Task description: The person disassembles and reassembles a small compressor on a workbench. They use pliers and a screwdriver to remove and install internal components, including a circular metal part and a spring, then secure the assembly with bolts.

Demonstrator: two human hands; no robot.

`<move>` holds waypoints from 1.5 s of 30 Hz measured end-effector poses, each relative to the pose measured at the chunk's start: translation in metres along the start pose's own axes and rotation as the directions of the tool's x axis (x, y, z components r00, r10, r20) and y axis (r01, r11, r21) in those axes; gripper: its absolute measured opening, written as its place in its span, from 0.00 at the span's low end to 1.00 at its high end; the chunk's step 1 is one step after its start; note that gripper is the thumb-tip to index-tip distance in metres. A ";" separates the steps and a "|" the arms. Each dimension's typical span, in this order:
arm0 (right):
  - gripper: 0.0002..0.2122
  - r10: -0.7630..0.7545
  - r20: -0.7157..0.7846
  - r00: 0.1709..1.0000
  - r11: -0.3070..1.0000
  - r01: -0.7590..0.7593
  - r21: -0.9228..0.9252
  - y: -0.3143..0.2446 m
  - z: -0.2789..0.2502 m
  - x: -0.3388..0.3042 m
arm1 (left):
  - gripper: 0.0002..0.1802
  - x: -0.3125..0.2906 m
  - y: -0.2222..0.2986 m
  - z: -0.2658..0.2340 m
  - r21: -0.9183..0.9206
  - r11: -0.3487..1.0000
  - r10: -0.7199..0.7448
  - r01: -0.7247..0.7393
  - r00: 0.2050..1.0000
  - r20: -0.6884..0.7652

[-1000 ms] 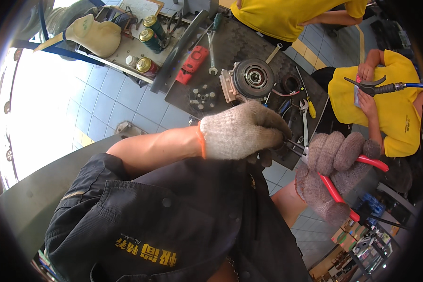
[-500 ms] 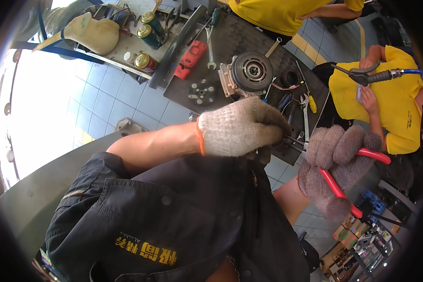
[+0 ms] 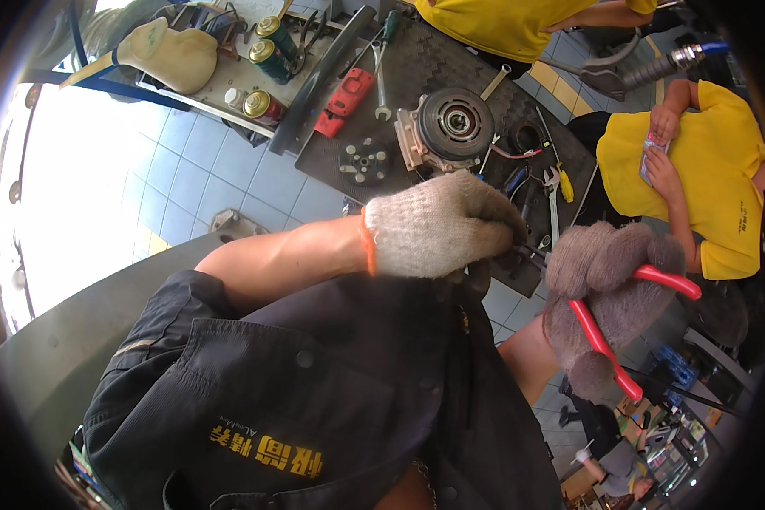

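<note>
My right hand (image 3: 608, 293), in a greyish knit glove, is closed round pliers with red handles (image 3: 601, 348). The two handles stand spread apart, and dark, thin jaws (image 3: 533, 252) point toward my left hand. My left hand (image 3: 446, 225) wears a white knit glove with an orange cuff. Its fingers are bent and pressed together at the jaw tips; whatever they pinch is hidden. Beyond it on the dark workbench mat (image 3: 429, 64) rests a compressor with a round pulley (image 3: 457, 125). A round dark plate with several light studs (image 3: 364, 161) lies left of it.
Wrenches (image 3: 553, 208), a yellow-handled screwdriver (image 3: 565, 183) and a red tool (image 3: 345, 102) lie on the mat. Spray cans (image 3: 268, 64) stand on a side shelf. Two people in yellow shirts (image 3: 684, 170) are close by; a hose with a black fitting (image 3: 646, 76) hangs at right.
Both my hands have shifted slightly, the right one a little left with the pliers. The hanging hose fitting has swung up. Another person has come into view at lower right.
</note>
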State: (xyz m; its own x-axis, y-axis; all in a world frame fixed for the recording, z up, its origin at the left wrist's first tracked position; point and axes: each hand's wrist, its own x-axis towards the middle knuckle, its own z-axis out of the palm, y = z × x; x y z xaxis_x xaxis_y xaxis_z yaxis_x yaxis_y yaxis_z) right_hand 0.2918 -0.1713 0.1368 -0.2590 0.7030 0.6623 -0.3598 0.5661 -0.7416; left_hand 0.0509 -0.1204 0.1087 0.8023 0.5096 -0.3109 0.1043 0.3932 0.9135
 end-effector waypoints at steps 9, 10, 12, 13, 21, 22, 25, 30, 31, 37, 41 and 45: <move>0.64 0.013 -0.044 0.999 1.000 -0.013 0.004 0.004 -0.015 -0.008 | 0.22 0.003 0.001 0.009 -0.037 0.999 0.004 -0.006 0.999 -0.049; 0.64 0.013 -0.097 0.995 1.000 -0.013 -0.005 0.003 -0.010 -0.012 | 0.22 0.003 0.002 0.010 -0.052 0.999 0.000 -0.004 0.998 -0.066; 0.65 -0.002 -0.172 0.985 0.998 -0.009 -0.060 0.004 -0.002 -0.018 | 0.20 0.003 0.004 0.013 -0.051 0.998 -0.031 0.027 0.996 -0.084; 0.66 -0.016 -0.196 0.980 0.995 -0.004 -0.104 0.005 0.004 -0.021 | 0.19 0.004 0.004 0.014 -0.059 0.998 -0.030 0.025 0.995 -0.096; 0.78 -0.016 -0.253 0.967 0.993 -0.015 -0.120 0.019 0.011 -0.035 | 0.17 0.013 -0.013 0.019 -0.033 0.990 -0.141 0.138 0.975 -0.172; 0.75 -0.002 -0.271 0.963 0.998 -0.015 -0.061 0.019 0.009 -0.038 | 0.17 0.014 -0.016 0.020 -0.031 0.986 -0.164 0.161 0.970 -0.177; 0.63 0.138 -0.292 0.946 0.989 -0.114 0.098 0.017 -0.002 -0.043 | 0.18 0.017 -0.022 0.021 -0.042 0.979 -0.202 0.197 0.962 -0.183; 0.57 0.149 -0.223 0.963 0.985 -0.125 0.118 0.028 -0.014 -0.030 | 0.20 0.023 -0.030 0.015 -0.104 0.983 -0.166 0.149 0.970 -0.179; 0.57 0.141 -0.220 0.965 0.986 -0.118 0.115 0.032 -0.012 -0.026 | 0.21 0.024 -0.031 0.010 -0.120 0.983 -0.160 0.142 0.974 -0.160; 0.52 0.097 -0.332 0.938 0.995 -0.082 0.057 0.063 -0.010 0.011 | 0.32 0.019 -0.050 -0.018 -0.315 0.948 -0.135 0.042 0.951 -0.279; 0.43 0.161 -0.431 0.888 0.987 -0.137 0.086 0.106 -0.025 0.039 | 0.27 0.008 -0.072 -0.037 0.076 0.997 0.061 -0.012 0.715 -0.696; 0.37 0.238 -0.437 0.867 0.971 -0.214 0.103 0.141 -0.026 0.056 | 0.45 0.034 -0.094 -0.063 0.499 0.856 0.412 0.139 0.400 -0.819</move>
State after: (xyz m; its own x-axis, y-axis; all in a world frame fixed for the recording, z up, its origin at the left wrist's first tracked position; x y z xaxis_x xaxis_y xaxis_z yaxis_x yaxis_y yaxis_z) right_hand 0.2497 -0.0411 0.0670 0.0818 0.9326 0.3514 -0.3864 0.3547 -0.8514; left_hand 0.0311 -0.0919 -0.0043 -0.1173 0.9924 0.0374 0.4937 0.0256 0.8693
